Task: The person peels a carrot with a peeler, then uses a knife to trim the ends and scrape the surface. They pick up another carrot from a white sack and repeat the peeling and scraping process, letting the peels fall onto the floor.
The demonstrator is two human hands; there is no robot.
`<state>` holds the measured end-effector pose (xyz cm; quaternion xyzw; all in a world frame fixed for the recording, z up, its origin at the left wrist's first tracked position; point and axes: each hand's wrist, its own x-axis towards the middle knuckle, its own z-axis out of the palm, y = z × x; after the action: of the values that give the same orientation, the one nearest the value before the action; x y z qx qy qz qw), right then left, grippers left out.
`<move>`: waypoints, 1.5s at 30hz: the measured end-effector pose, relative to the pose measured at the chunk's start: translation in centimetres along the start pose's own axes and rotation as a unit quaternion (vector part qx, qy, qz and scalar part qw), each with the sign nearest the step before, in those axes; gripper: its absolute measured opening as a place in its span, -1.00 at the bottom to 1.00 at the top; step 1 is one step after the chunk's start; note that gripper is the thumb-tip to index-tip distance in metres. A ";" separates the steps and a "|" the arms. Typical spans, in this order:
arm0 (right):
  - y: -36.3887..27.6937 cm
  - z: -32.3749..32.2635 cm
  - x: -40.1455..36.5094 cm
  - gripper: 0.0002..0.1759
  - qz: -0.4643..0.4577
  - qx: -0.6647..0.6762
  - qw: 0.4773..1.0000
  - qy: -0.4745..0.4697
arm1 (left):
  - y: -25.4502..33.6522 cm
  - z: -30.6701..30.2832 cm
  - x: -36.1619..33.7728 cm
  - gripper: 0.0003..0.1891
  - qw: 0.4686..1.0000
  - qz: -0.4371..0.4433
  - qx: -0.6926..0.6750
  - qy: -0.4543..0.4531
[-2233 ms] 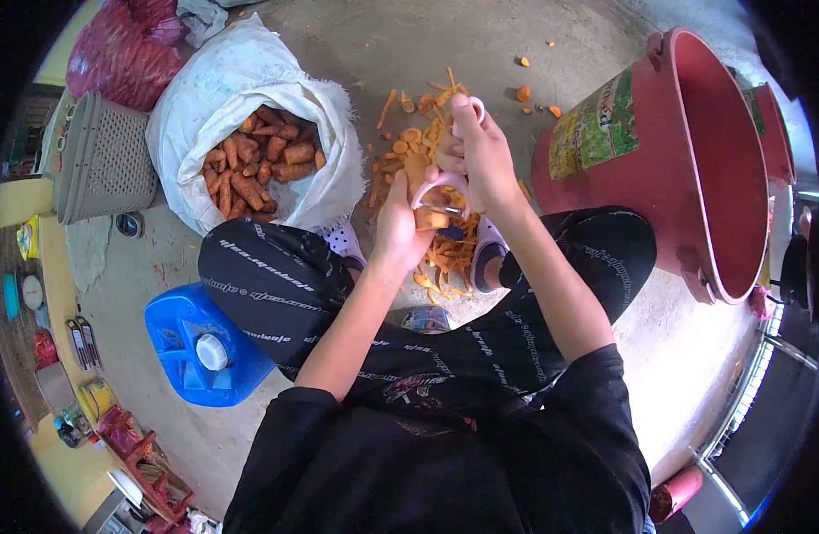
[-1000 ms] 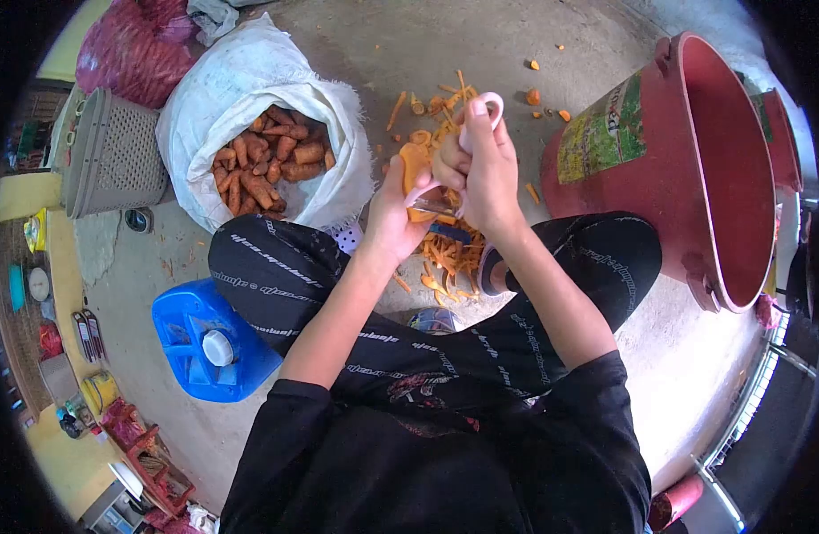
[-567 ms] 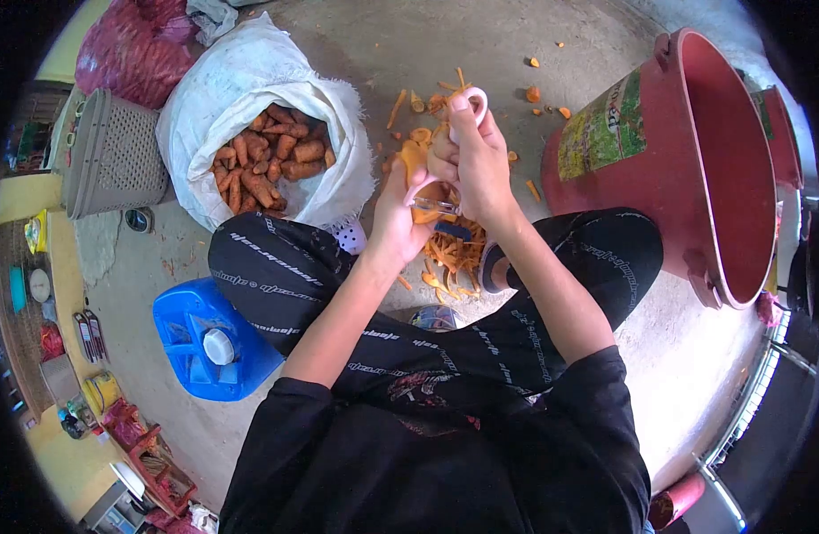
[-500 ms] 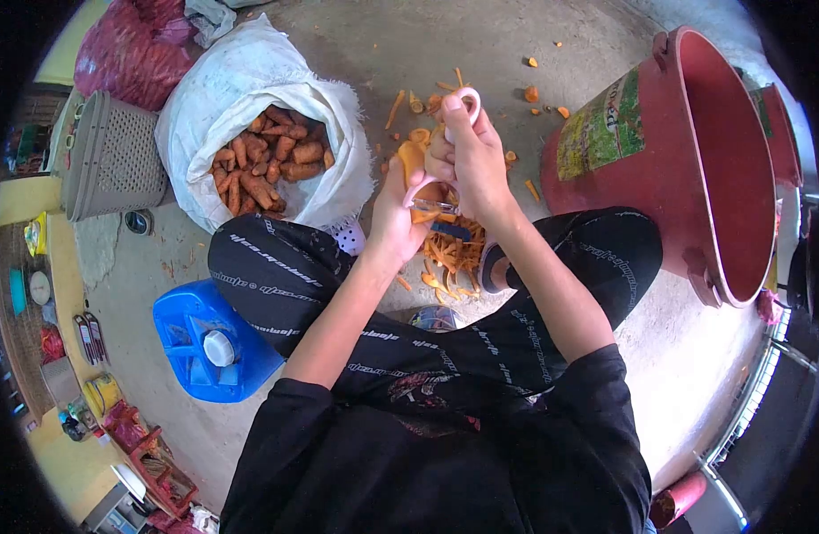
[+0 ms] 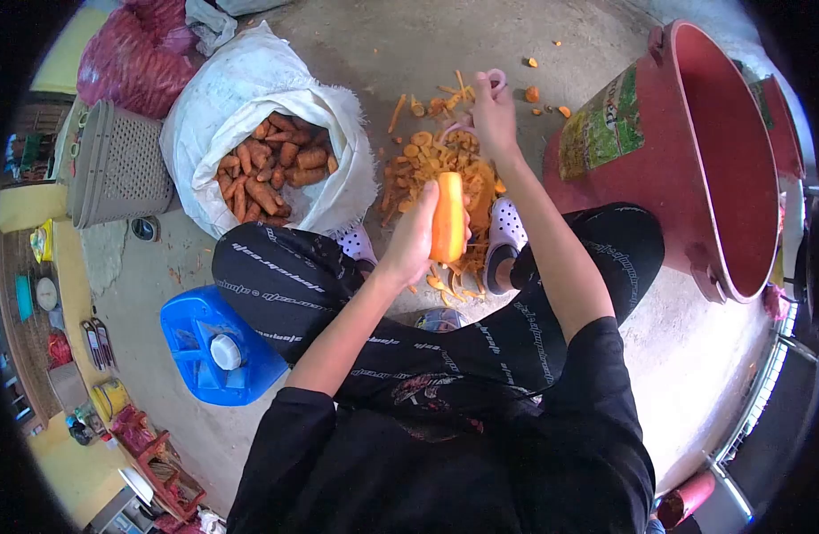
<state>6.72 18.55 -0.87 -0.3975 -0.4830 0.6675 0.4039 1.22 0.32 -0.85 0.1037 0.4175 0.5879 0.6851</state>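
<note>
My left hand (image 5: 414,238) is wrapped round a peeled orange carrot (image 5: 448,218), held upright above the floor between my legs. Farther forward and to the right, my right hand (image 5: 496,125) grips a pink-handled peeler (image 5: 496,80), whose blade is hard to make out. Beneath and ahead of the hands lies a pile of orange peelings and cut pieces (image 5: 427,158). Unpeeled brown-orange carrots (image 5: 267,169) fill the mouth of a white sack (image 5: 222,89) to the left of the pile.
A large red tub (image 5: 645,187) lies tilted on the right. A blue jug (image 5: 191,334) stands by my left knee. Behind the sack are a grey perforated basket (image 5: 129,160) and a red mesh bag (image 5: 129,62). Small orange bits (image 5: 532,94) dot the floor ahead.
My hands have moved apart. The right one has gone forward with the peeler, away from the carrot; the left has come slightly back and now shows the carrot upright.
</note>
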 end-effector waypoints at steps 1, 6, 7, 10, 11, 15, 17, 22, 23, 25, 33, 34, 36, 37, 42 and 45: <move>-0.2 -0.4 0.2 -0.75 -0.024 -0.055 0.998 0.007 | 0.1 0.0 0.1 -0.51 1.000 0.000 -0.008 -0.013; -3.2 0.8 -2.8 -0.71 -0.181 -0.087 0.980 -0.005 | 1.5 -1.3 1.1 -0.59 0.994 0.027 -0.079 0.071; -4.4 1.3 -4.0 -0.70 -0.138 0.069 0.988 -0.029 | 1.4 -2.2 1.4 -0.60 0.992 0.041 -0.099 0.059; -5.4 2.2 -7.4 -0.71 -0.036 0.160 0.983 -0.081 | 1.7 -1.8 1.4 -0.64 0.987 0.061 -0.140 0.053; -5.4 2.6 -8.3 -0.71 -0.015 0.168 0.982 -0.088 | 1.9 -1.5 1.4 -0.65 0.985 0.063 -0.148 0.056; -4.4 3.6 -10.2 -0.72 0.035 0.205 0.971 -0.116 | 0.6 -3.2 1.9 -0.67 0.979 0.039 -0.196 0.027; -4.1 3.7 -10.1 -0.73 0.041 0.213 0.968 -0.123 | 0.6 -3.3 1.7 -0.67 0.981 0.036 -0.189 0.034; -3.9 3.6 -9.8 -0.72 0.040 0.207 0.968 -0.132 | 0.3 -4.0 1.9 -0.72 0.972 0.058 -0.216 -0.069; -3.9 3.7 -9.8 -0.73 0.043 0.210 0.968 -0.132 | 0.4 -4.0 1.8 -0.74 0.969 0.066 -0.220 -0.094; -4.1 3.7 -9.7 -0.74 0.048 0.216 0.966 -0.130 | 0.8 -2.7 1.5 -0.78 0.975 0.071 -0.204 -0.051; -2.9 3.4 -7.8 -0.77 0.177 0.244 0.952 -0.054 | 0.8 -1.7 1.6 -0.77 0.974 0.117 -0.192 -0.008; -2.9 3.3 -7.7 -0.77 0.193 0.242 0.949 -0.057 | 0.8 -1.8 1.7 -0.75 0.974 0.125 -0.188 -0.035; -3.0 3.2 -7.6 -0.81 0.188 0.220 0.953 -0.095 | 0.8 -1.5 1.7 -0.73 0.976 0.125 -0.178 -0.030; -3.0 3.3 -7.5 -0.83 0.185 0.209 0.953 -0.115 | 0.9 -0.9 1.5 -0.71 0.978 0.118 -0.169 0.002; -2.6 3.2 -7.0 -0.81 0.206 0.224 0.948 -0.091 | 0.5 -1.5 1.7 -0.66 0.982 0.122 -0.142 0.019; -2.0 2.2 -5.0 -0.78 0.168 0.210 0.960 -0.076 | 0.2 -0.3 0.9 -0.63 0.988 0.107 -0.095 0.066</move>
<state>6.79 13.60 2.29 -0.3275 -0.2869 0.8404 0.3227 0.84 1.06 -1.28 0.0433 0.3909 0.7003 0.5957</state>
